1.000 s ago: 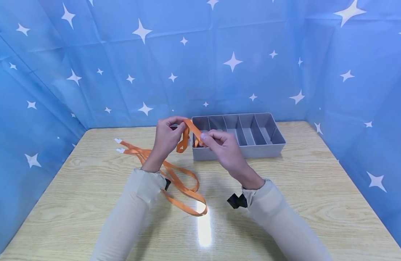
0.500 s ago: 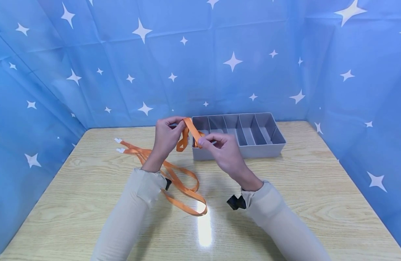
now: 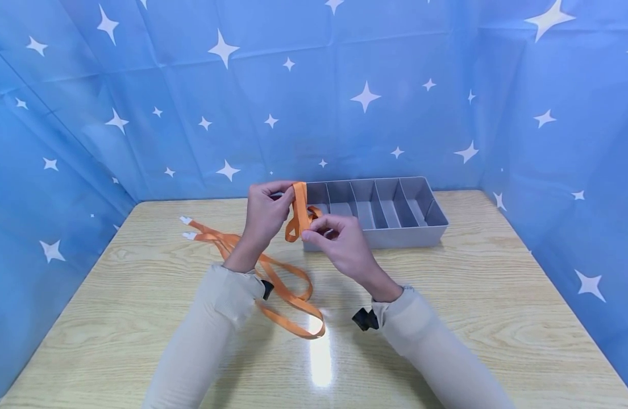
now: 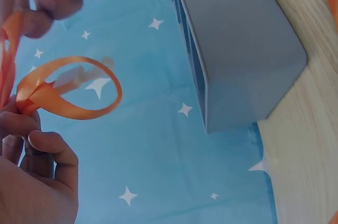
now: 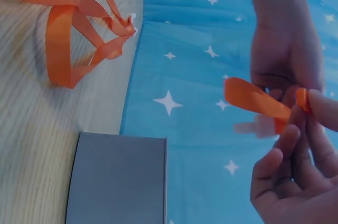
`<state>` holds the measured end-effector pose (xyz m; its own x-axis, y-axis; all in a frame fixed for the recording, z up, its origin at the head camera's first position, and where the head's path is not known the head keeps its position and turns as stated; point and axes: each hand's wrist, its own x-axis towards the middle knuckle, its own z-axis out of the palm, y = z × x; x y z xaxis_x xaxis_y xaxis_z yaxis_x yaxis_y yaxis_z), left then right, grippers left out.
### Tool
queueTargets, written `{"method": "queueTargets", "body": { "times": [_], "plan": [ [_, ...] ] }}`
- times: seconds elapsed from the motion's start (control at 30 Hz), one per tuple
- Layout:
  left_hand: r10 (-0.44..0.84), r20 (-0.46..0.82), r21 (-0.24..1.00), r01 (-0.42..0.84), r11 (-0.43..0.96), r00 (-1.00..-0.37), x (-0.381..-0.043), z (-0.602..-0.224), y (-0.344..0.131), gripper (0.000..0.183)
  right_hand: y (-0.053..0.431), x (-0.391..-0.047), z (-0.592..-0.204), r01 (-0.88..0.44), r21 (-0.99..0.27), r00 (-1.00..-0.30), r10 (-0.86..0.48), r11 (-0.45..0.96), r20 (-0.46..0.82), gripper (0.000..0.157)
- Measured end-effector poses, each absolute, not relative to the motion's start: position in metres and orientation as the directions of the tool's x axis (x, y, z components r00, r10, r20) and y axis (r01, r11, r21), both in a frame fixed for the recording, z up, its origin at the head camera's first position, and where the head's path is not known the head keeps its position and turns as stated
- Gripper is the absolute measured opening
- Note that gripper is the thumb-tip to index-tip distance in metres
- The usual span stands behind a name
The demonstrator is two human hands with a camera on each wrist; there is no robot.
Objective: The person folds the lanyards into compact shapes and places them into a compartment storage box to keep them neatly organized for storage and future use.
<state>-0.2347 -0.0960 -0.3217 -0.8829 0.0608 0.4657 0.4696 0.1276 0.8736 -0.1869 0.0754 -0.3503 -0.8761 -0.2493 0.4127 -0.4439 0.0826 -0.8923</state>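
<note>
An orange lanyard (image 3: 301, 205) is held up between my two hands, doubled into loops, in front of the left end of the grey box. My left hand (image 3: 266, 213) pinches the top of the strap. Lower and to the right, the fingers and thumb of my right hand (image 3: 338, 244) pinch the folded strap. One loop (image 4: 117, 94) hangs out from the left hand's grip, and a blurred whitish clip (image 5: 259, 127) shows beside it. More orange lanyard (image 3: 293, 302) lies on the table under my left forearm, with two white ends (image 3: 189, 236) toward the far left.
A grey divided box (image 3: 395, 238) with several compartments stands at the back of the wooden table (image 3: 477, 329), close behind the hands. A blue curtain (image 3: 273, 74) with white stars hangs behind and at both sides. Black pieces show at both cuffs.
My right hand has moved left and slightly down, bringing the strap from slanted to nearly vertical. My left hand has shifted slightly right. The lanyard on the table has stayed put.
</note>
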Motion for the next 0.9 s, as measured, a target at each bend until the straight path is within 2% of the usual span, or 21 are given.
{"method": "queueTargets", "body": {
  "times": [0.17, 0.37, 0.43, 0.57, 0.9],
  "plan": [
    [0.064, 0.465, 0.871, 0.469, 0.144, -0.883, -0.231, -0.318, -0.091, 0.02, 0.073, -0.186, -0.352, -0.409, -0.911, -0.897, -0.209, 0.055, 0.39, 0.022],
    [0.075, 0.461, 0.872, 0.467, 0.148, -0.884, -0.228, -0.316, -0.087, 0.019, 0.074, -0.188, -0.352, -0.337, -0.936, -0.929, -0.196, 0.103, 0.313, 0.053],
    [0.077, 0.464, 0.869, 0.47, 0.151, -0.883, -0.227, -0.316, -0.086, 0.018, 0.073, -0.189, -0.352, -0.323, -0.938, -0.934, -0.199, 0.122, 0.296, 0.057],
    [0.078, 0.462, 0.869, 0.469, 0.156, -0.883, -0.224, -0.314, -0.084, 0.018, 0.072, -0.192, -0.351, -0.305, -0.942, -0.94, -0.204, 0.143, 0.273, 0.055],
    [0.09, 0.451, 0.876, 0.459, 0.147, -0.888, -0.22, -0.311, -0.079, 0.018, 0.071, -0.199, -0.353, -0.309, -0.944, -0.939, -0.196, 0.12, 0.282, 0.037]
  ]
}}
